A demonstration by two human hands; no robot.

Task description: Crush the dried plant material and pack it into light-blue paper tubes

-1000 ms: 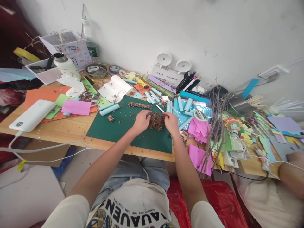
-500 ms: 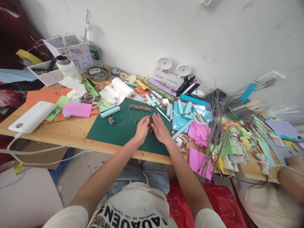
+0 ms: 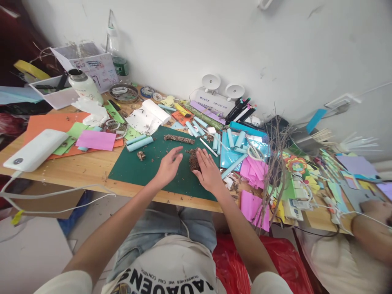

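Observation:
A small heap of brown bark crumbs point(image 3: 193, 159) lies on the green cutting mat point(image 3: 143, 169). My right hand point(image 3: 208, 169) lies flat, fingers stretched, its inner edge pressed against the heap. My left hand point(image 3: 168, 164) rests open on the mat just left of the heap, fingers spread, holding nothing. A long brown bark-covered stick point(image 3: 179, 139) lies farther back on the mat, and a small bark lump point(image 3: 141, 155) sits to the left.
Light blue paper rolls point(image 3: 140, 142), pink sheets point(image 3: 253, 168), bare twigs point(image 3: 277, 163), scissors point(image 3: 252, 151) and markers point(image 3: 241, 110) crowd the table. A white power bank point(image 3: 33, 149) with a cable lies left. Another person's arm point(image 3: 370, 228) is at the right edge.
The heap was spread out between both hands; they then pushed together and gathered it into a narrower pile. Now my left hand has drawn away leftward and opened flat.

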